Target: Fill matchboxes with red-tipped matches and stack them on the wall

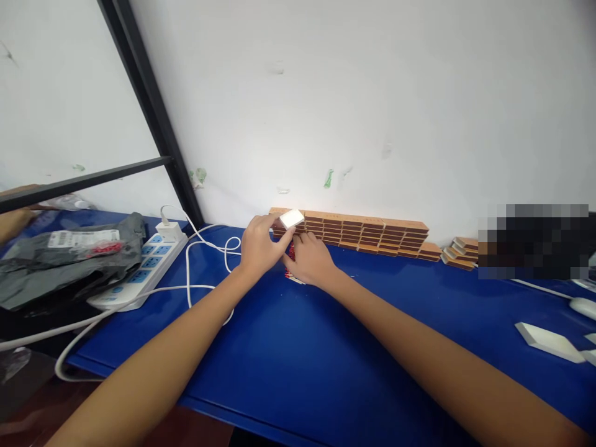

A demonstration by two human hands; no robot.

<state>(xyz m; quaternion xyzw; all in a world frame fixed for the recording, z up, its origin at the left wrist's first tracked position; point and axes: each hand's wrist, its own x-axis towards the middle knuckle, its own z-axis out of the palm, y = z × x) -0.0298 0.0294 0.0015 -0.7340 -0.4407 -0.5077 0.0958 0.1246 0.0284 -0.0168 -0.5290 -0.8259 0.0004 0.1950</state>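
My left hand (pixel 261 244) pinches a small white tray (pixel 292 218), which looks like the inner drawer of a matchbox, and holds it tilted above the table. Close beside it, my right hand (pixel 311 257) has its fingers curled down over red-tipped matches (pixel 294 276) on the blue table. Part of the match pile is hidden under that hand. Just behind both hands, several rows of matchbox sleeves (pixel 367 233) are stacked along the wall, brown-sided with orange tops.
More sleeves (pixel 460 253) lean in a small heap at the right. White trays (pixel 549 341) lie on the blue table (pixel 288 360) at right. On the left are a power strip (pixel 144 273), looping white cables (pixel 189 267) and a grey plastic bag (pixel 69 254). A black metal frame (pixel 149 99) rises there.
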